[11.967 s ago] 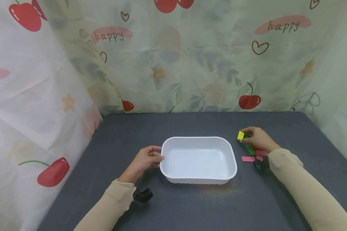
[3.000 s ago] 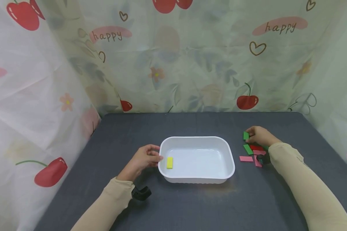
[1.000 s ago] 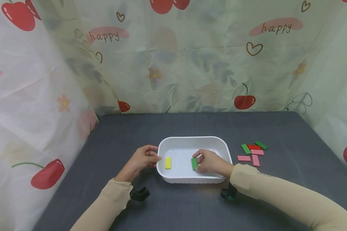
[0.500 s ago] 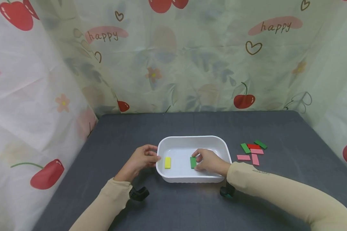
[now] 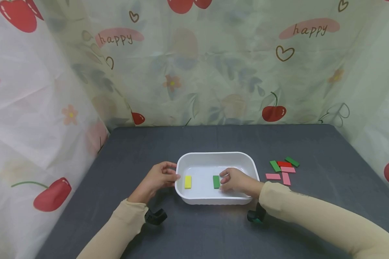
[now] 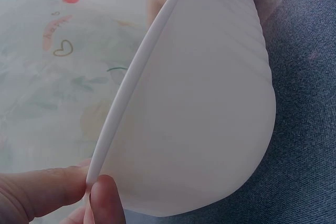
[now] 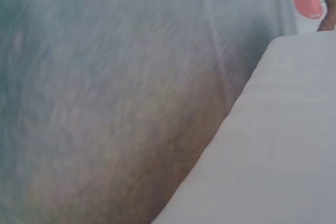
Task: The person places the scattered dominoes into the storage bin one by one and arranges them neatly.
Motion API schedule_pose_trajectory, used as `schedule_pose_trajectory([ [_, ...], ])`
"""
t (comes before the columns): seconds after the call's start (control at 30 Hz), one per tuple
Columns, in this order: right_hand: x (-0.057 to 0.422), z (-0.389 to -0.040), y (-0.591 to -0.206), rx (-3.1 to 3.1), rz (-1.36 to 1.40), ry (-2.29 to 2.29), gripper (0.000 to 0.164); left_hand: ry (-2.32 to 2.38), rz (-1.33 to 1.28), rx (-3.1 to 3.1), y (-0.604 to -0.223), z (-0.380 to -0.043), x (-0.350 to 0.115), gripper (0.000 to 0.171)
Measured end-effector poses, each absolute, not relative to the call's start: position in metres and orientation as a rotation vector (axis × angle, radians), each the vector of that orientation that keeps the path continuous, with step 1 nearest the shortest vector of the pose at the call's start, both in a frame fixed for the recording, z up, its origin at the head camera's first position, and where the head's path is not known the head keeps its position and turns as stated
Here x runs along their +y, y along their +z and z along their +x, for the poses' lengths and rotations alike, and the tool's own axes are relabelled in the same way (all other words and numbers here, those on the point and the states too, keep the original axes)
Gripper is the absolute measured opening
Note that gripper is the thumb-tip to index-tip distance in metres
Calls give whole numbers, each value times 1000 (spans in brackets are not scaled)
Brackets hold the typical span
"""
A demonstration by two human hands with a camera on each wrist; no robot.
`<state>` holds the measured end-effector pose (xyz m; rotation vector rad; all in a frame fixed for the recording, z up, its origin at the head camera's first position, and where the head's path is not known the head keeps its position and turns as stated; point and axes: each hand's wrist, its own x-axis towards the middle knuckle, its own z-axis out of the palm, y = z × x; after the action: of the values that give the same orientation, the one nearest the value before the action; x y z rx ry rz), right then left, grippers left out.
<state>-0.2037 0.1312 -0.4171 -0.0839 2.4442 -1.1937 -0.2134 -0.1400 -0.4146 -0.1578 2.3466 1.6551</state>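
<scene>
My left hand (image 5: 157, 178) pinches the left rim of a white plastic basin (image 5: 218, 202) between thumb and fingers. The left wrist view shows the thumb and a finger (image 6: 107, 200) on the two sides of that rim. Inside the basin, a yellow block (image 5: 188, 182) lies near the left end. A green block (image 5: 216, 182) lies around the middle of the floor. My right hand (image 5: 236, 181) hovers just right of the green block, its fingers loosely bent and a little apart from it. The right wrist view shows mostly the basin's outer wall (image 7: 268, 145), not the fingers.
Right of the basin lies a loose group of flat blocks: a red block (image 5: 284, 164), two green ones, and several pink blocks (image 5: 273, 176). They sit on a dark cloth-covered table (image 5: 197, 233). A printed curtain (image 5: 207, 72) hangs behind and at both sides.
The yellow block was set into the basin first. My right hand then carried a green block from the group into the basin and has just let it go. My left hand stays on the rim.
</scene>
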Motion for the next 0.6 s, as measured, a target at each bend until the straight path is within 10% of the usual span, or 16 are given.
schedule_pose_trajectory([
  [0.6,107,-205,-419,2357,-121,-1277,51,1663,-138,2328,-411,-213,-141,45],
])
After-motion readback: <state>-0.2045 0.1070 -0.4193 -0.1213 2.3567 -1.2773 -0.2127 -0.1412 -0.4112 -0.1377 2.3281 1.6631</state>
